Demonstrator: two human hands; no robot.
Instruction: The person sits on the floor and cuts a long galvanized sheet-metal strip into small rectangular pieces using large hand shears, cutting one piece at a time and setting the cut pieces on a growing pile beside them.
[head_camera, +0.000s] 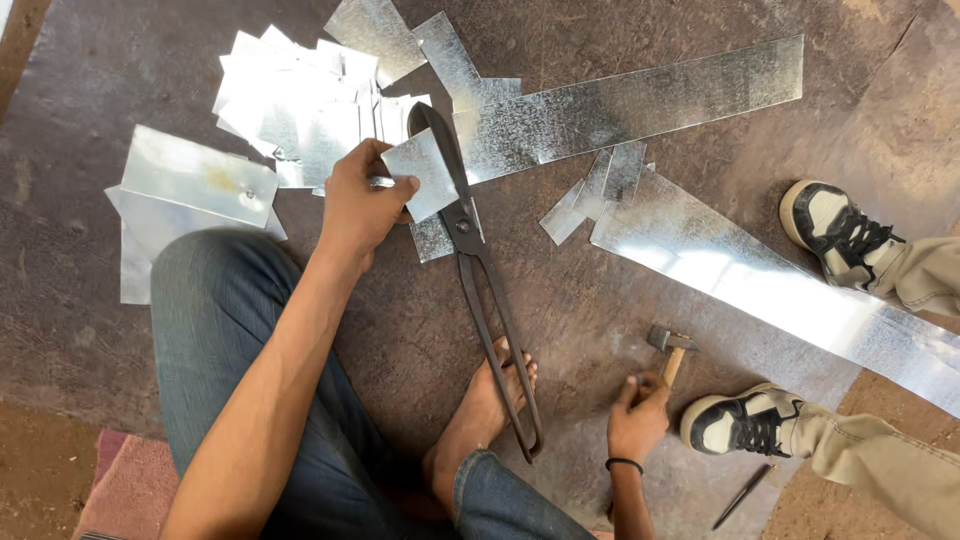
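Two hands work: the left hand (362, 200) pinches a small metal sheet (422, 172) by its edge at the shears (478, 270) blades (thin, light, stiff, sharp-edged, I judge), while the right hand (636, 420) grips a hammer (670, 350) handle on the floor.

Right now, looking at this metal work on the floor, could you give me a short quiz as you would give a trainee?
1. True or false: the left hand holds a small square metal piece against the blades of the tin snips.
2. What does the right hand grip? A) a pencil B) the hammer C) the long metal strip
3. Fill in: one long handle of the snips lies under the person's bare ____.

Key
1. True.
2. B, by its wooden handle, head resting on the floor.
3. Foot.
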